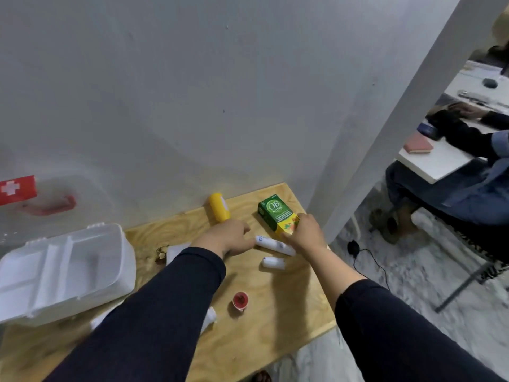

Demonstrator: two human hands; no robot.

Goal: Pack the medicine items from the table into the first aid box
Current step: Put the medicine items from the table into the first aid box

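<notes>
Head view: the right hand (303, 232) grips the green carton (276, 216); the left hand (230, 237) closes loosely on a yellow bottle (219, 206). Two tubes (275, 245), a red cap (240, 299) remain on the table (275, 326). The open box (63, 271) looks empty: packing barely begun.

Long, seemingly navy sleeves (154, 312); bare hands.

Grey wall (192, 92), marbled floor (413, 285)
</notes>
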